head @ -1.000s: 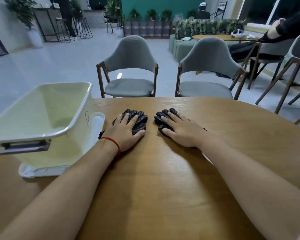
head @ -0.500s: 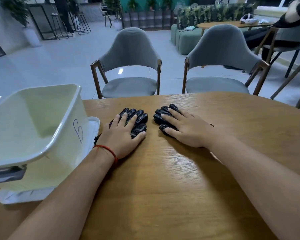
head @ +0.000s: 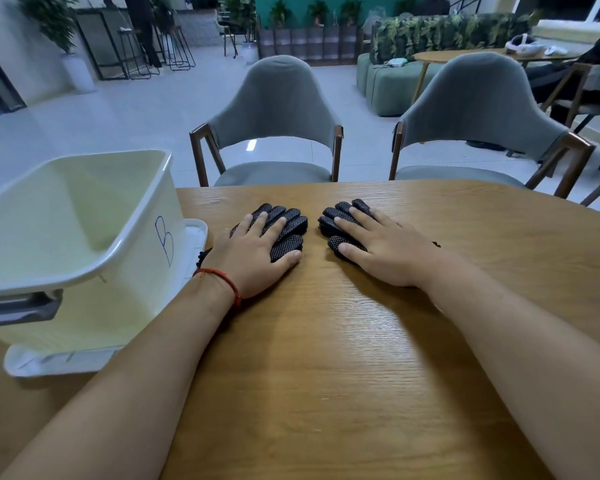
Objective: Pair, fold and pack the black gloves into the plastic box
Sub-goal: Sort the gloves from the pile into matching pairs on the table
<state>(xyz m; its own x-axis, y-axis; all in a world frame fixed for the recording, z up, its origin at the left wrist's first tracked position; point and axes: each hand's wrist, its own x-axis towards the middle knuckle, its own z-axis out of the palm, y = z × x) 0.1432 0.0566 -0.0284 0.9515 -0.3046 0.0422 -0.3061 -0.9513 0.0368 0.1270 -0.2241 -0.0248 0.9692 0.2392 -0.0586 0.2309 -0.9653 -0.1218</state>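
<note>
Here I see both hands flat and open on the desk (head: 326, 358), left hand (head: 253, 258) on one glove (head: 288, 225), right hand (head: 381, 252) on the other glove (head: 336, 220). The box (head: 84, 244) stands just left of them

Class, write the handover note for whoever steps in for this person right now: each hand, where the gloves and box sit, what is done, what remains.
Left hand: open, flat, palm down on the left glove; no grip taken.
Right hand: open, flat, palm down on the right glove; no grip either.
Both gloves lie apart on the wooden table, fingers pointing away from the person, with a bare strip of table between them.
Plastic box: on the left side of the table, open, standing on what looks like its lid; no glove seen inside.
Done: gloves laid out flat.
Left: pair them, fold, pack into the box.
</note>
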